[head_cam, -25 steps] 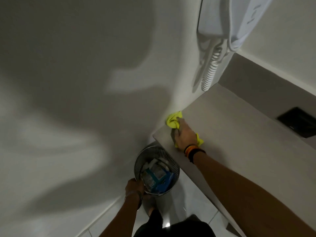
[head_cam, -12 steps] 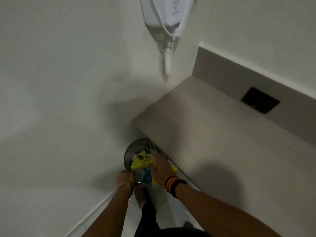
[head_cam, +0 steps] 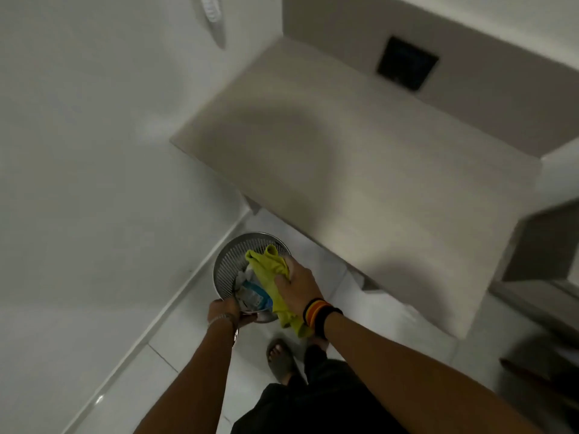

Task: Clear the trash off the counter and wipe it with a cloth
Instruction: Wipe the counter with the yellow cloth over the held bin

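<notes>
A round metal mesh bin (head_cam: 226,267) stands on the floor below the counter's front left corner, with white and blue trash (head_cam: 253,295) inside. My left hand (head_cam: 223,310) grips its near rim. My right hand (head_cam: 297,286) is over the bin's right side, closed on a yellow cloth (head_cam: 269,270) that bunches above the trash and hangs down past my wrist. The beige counter (head_cam: 360,158) lies bare to the upper right.
A white wall runs along the left, with a corded wall phone (head_cam: 213,14) at the top. A black square plate (head_cam: 406,63) sits in the counter's backsplash. White floor tiles lie below; my sandalled foot (head_cam: 279,358) is near the bin.
My right hand brought the yellow cloth off the counter's corner and down over the bin. The view tilted down and back. My left hand stayed on the bin's rim.
</notes>
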The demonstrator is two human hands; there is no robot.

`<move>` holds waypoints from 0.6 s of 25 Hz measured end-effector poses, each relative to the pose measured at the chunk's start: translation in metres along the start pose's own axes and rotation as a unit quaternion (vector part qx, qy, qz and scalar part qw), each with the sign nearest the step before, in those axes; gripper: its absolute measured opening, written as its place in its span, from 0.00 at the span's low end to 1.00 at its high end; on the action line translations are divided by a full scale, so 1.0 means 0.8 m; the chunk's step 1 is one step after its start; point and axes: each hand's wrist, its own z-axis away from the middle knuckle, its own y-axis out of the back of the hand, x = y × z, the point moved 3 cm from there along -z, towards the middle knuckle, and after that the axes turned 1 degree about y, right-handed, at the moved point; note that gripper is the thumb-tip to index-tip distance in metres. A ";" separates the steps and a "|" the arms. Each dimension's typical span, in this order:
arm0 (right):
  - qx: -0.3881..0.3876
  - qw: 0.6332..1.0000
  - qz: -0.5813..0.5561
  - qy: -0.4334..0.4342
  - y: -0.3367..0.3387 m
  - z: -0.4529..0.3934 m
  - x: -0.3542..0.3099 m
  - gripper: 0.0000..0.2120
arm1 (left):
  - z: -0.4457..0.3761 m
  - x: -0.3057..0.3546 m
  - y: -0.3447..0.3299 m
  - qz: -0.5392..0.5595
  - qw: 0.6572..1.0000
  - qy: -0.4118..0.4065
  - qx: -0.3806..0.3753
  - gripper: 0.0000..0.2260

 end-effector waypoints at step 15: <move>0.036 0.973 -0.099 -0.207 -0.140 -0.136 0.348 0.27 | -0.319 -0.174 -0.115 -0.071 0.996 -0.012 -0.049 0.08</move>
